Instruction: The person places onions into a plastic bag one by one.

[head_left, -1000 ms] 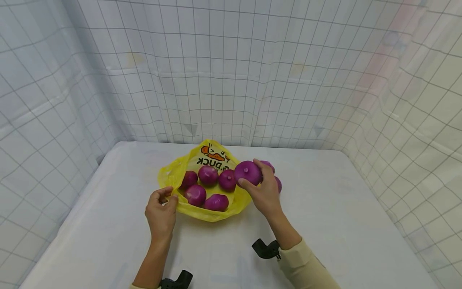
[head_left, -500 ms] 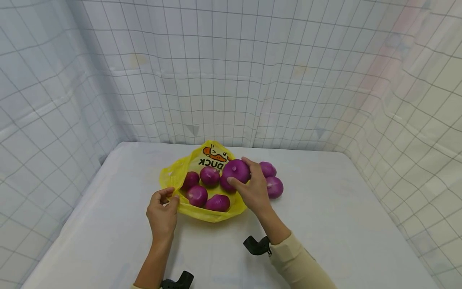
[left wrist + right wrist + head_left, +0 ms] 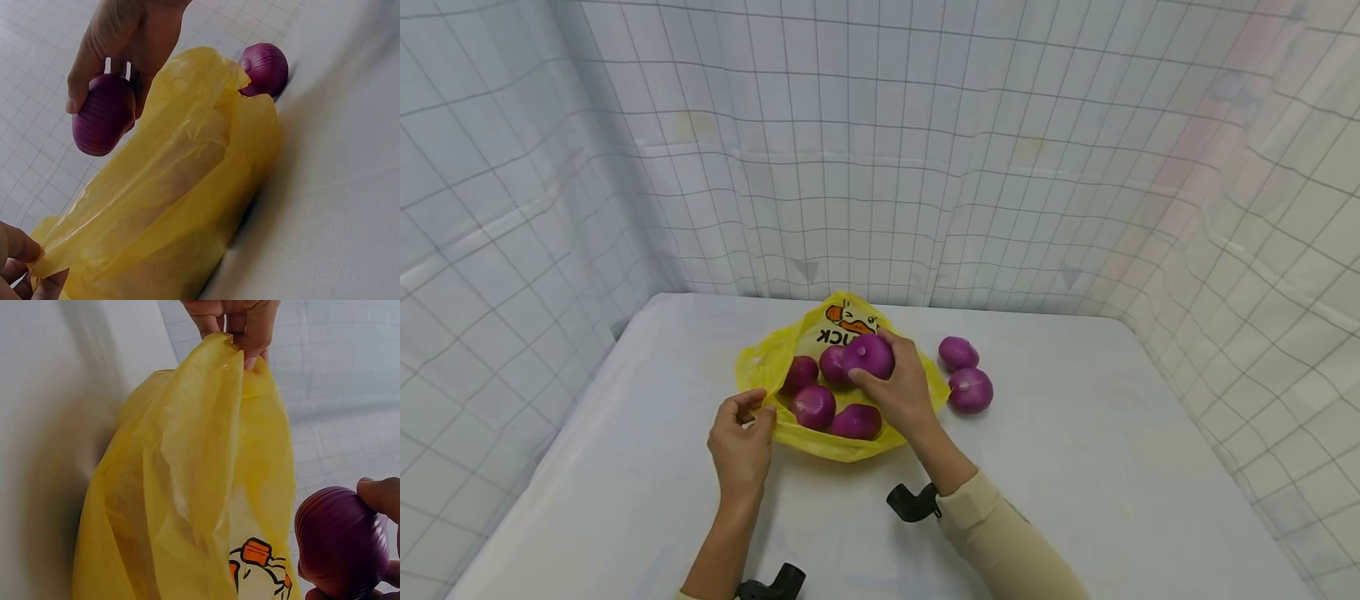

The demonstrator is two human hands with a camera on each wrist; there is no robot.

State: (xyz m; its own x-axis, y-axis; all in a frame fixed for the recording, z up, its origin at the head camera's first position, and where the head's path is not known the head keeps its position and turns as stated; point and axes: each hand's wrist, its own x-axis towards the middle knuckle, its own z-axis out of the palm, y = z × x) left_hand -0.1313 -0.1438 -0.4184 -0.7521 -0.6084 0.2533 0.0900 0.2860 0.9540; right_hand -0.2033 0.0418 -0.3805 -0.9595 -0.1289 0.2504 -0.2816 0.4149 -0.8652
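Observation:
A yellow plastic bag (image 3: 827, 448) printed with a duck lies on the table with its mouth spread, several red onions (image 3: 813, 407) inside it. My left hand (image 3: 741, 442) pinches the bag's rim at its left side, as the left wrist view also shows at the fingers (image 3: 22, 244). Over the bag's opening, my right hand (image 3: 901, 385) grips a red onion (image 3: 870, 356) between thumb and fingers. In the left wrist view that held onion (image 3: 104, 115) hangs above the rim, apart from the plastic. It hides part of the bag's contents in the head view.
Two more red onions, one behind (image 3: 958, 353) and one in front (image 3: 971, 391), sit on the white table (image 3: 1075, 467) just right of the bag. A white curtain with a grid pattern (image 3: 865, 167) stands behind the table and along both sides.
My right hand has carried its onion leftward from the bag's right edge to over the opening, uncovering the two onions on the table. My left hand keeps its pinch on the rim.

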